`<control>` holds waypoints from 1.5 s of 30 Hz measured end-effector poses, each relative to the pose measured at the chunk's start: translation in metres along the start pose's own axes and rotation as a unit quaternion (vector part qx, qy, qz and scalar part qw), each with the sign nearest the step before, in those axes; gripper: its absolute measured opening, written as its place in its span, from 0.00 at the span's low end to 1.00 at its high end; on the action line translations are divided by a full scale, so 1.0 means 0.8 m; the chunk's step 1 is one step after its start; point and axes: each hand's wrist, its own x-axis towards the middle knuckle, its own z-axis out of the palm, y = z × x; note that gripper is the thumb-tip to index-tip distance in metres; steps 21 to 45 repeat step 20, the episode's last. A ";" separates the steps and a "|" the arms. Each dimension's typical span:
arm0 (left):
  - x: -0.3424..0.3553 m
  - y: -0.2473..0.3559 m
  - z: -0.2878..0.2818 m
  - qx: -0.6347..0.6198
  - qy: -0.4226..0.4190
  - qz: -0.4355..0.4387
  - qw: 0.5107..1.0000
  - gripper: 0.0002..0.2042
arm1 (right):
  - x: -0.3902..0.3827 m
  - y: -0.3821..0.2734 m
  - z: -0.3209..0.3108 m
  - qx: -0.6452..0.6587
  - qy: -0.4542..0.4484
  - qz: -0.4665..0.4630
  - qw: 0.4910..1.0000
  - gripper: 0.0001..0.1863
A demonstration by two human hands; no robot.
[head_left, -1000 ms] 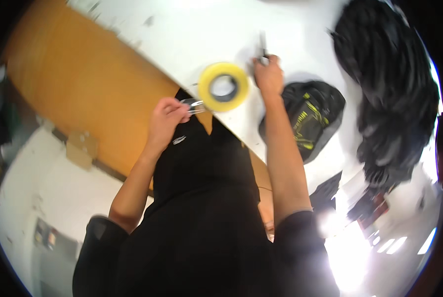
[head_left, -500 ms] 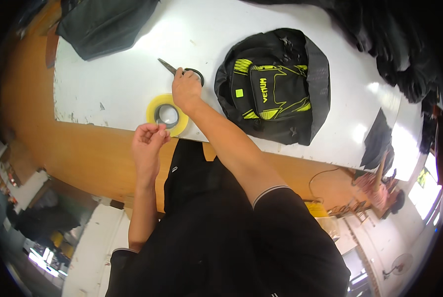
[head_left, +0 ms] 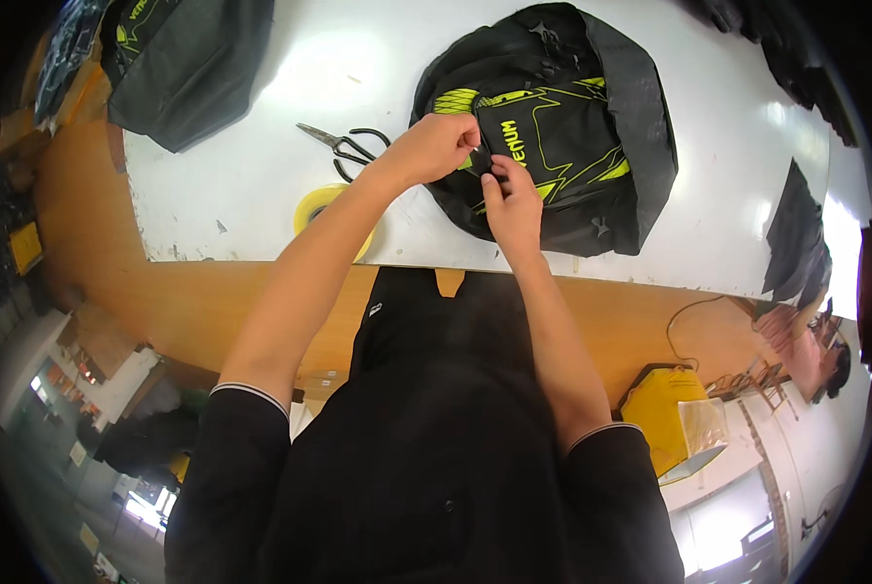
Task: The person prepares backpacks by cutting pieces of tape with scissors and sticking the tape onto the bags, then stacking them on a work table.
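A black backpack [head_left: 562, 127] with bright yellow-green trim lies on the white table. Both my hands meet over its left part. My left hand [head_left: 436, 148] is closed in a pinch, with a tiny pale bit at the fingertips too small to name. Close beside it, my right hand [head_left: 516, 206] pinches a dark edge of the backpack between thumb and fingers. Left of the bag rest black-handled scissors [head_left: 336, 142], let go. A roll of yellowish clear tape [head_left: 309, 205] is partly hidden under my left forearm.
Another black bag [head_left: 192, 73] lies at the table's far left. Dark fabric [head_left: 791, 234] hangs over the right edge, near a person in pink [head_left: 801, 350]. A yellow box-like object [head_left: 665, 419] stands below the table at right.
My right hand has let go of the scissors and moved right to the backpack. My left hand has moved from beside the tape roll up and right onto the bag.
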 end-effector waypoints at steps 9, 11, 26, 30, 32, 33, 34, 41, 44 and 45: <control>0.035 -0.013 0.017 0.252 -0.107 -0.060 0.960 0.05 | -0.007 0.019 0.008 -0.251 -0.070 -0.185 0.948 0.16; 0.036 -0.016 0.018 0.276 -0.114 -0.058 0.952 0.05 | -0.005 0.020 0.009 -0.259 -0.085 -0.175 0.946 0.17; 0.038 -0.017 0.033 0.279 -0.136 -0.099 0.945 0.05 | -0.003 0.013 0.003 -0.307 -0.162 -0.144 0.927 0.19; 0.038 -0.017 0.033 0.279 -0.136 -0.099 0.945 0.05 | -0.003 0.013 0.003 -0.307 -0.162 -0.144 0.927 0.19; 0.038 -0.017 0.033 0.279 -0.136 -0.099 0.945 0.05 | -0.003 0.013 0.003 -0.307 -0.162 -0.144 0.927 0.19; 0.038 -0.017 0.033 0.279 -0.136 -0.099 0.945 0.05 | -0.003 0.013 0.003 -0.307 -0.162 -0.144 0.927 0.19; 0.038 -0.017 0.033 0.279 -0.136 -0.099 0.945 0.05 | -0.003 0.013 0.003 -0.307 -0.162 -0.144 0.927 0.19; 0.038 -0.017 0.033 0.279 -0.136 -0.099 0.945 0.05 | -0.003 0.013 0.003 -0.307 -0.162 -0.144 0.927 0.19; 0.038 -0.017 0.033 0.279 -0.136 -0.099 0.945 0.05 | -0.003 0.013 0.003 -0.307 -0.162 -0.144 0.927 0.19; 0.038 -0.017 0.033 0.279 -0.136 -0.099 0.945 0.05 | -0.003 0.013 0.003 -0.307 -0.162 -0.144 0.927 0.19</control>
